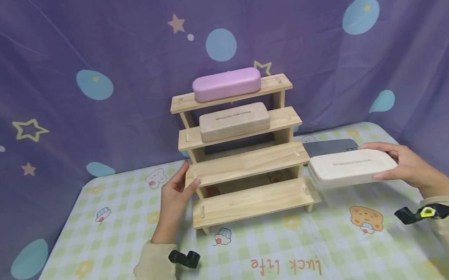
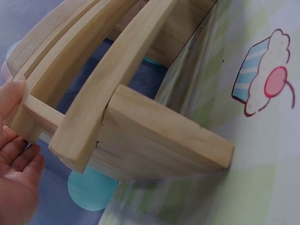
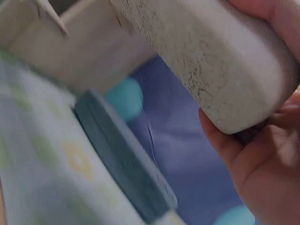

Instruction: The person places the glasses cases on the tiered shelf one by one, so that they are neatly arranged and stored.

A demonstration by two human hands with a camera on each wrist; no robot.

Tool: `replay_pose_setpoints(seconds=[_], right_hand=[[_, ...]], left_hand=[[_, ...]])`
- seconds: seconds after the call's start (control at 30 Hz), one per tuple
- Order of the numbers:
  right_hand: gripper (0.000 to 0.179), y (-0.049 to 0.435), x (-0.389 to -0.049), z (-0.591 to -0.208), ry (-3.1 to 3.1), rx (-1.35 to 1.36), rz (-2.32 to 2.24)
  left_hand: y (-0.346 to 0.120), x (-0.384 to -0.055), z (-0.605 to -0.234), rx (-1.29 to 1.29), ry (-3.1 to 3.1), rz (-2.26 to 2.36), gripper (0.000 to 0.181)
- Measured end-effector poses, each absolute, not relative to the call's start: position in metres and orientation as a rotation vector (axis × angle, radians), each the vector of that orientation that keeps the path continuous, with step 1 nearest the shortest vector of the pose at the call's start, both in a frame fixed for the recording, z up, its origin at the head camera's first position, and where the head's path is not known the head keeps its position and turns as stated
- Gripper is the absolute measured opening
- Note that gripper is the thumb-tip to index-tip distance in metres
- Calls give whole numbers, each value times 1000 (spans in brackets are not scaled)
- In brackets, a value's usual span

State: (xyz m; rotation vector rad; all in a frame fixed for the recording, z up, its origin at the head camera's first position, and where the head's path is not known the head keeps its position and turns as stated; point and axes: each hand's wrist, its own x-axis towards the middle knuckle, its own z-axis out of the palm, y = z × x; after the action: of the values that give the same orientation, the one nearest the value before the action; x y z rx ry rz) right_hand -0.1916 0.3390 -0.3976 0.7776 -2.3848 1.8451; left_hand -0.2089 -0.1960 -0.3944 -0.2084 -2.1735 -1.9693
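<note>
My right hand (image 1: 410, 168) grips the right end of a cream glasses case (image 1: 348, 166), thumb on the near side and fingers behind. The case is held level above the table, close to the right side of a four-tier wooden stand (image 1: 247, 164). My left hand (image 1: 175, 200) pinches the left end of the stand's second shelf from the bottom, its thumb (image 2: 13, 96) on top. A beige printed glasses case (image 1: 234, 123) lies on the second shelf from the top. On the top shelf sits a lilac glasses case (image 1: 227, 85).
A dark blue-grey case (image 1: 328, 147) lies on the table behind the held one, partly hidden by it. The green checked tablecloth (image 1: 110, 261) has cartoon prints and lettering. Behind the table hangs a purple curtain (image 1: 142, 98) with stars and balloons.
</note>
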Motion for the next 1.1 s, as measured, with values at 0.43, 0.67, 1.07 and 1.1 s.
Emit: replay_pose_setpoints(seconds=[0.43, 0.67, 1.07, 1.1], right_hand=[[66, 271, -191, -370, -2286, 775, 1929], [63, 241, -199, -359, -2302, 675, 1895], [70, 194, -216, -350, -2400, 644, 1833], [70, 190, -217, -350, -2405, 653, 1830]], left_hand=[[-196, -209, -394, -211, -2183, -1991, 61], [-196, -208, -393, -205, -2189, -1981, 61], [-197, -209, -395, -198, -2183, -1985, 61], [-197, -209, -395, -203, -2183, -1982, 61]])
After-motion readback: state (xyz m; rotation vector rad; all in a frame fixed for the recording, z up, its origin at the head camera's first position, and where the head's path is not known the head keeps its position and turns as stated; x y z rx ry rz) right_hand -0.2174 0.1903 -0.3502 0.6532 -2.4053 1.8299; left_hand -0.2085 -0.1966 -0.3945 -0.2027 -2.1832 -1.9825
